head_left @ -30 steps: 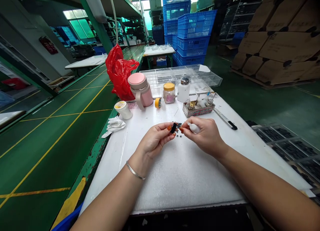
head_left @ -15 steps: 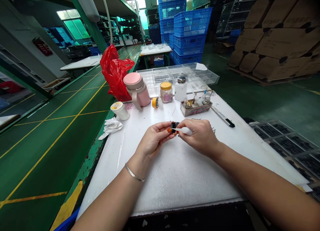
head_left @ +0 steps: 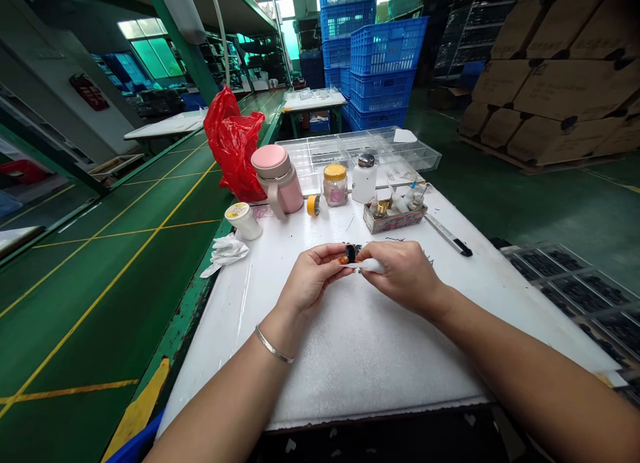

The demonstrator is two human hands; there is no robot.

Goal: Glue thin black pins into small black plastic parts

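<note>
Between the thumb and fingers of my left hand is a small black part; its exact kind is too small to make out. My right hand is closed round a small white glue bottle with a thin pointed nozzle. That nozzle points left, along the near side of the black part and close to my left thumb; whether it touches cannot be told. Small dark pieces lie on the white foam-covered table just beyond my fingers, partly hidden by them.
Behind my hands stand a box of small bottles, a white dispenser bottle, a yellow-lidded jar, yellow tape and a pink mug. White gloves lie left, a utility knife right. A green conveyor runs alongside.
The white bottle's nozzle has moved slightly down, nearer to me, across the black part. The black part appears turned a little in my left fingers. The view has shifted slightly.
</note>
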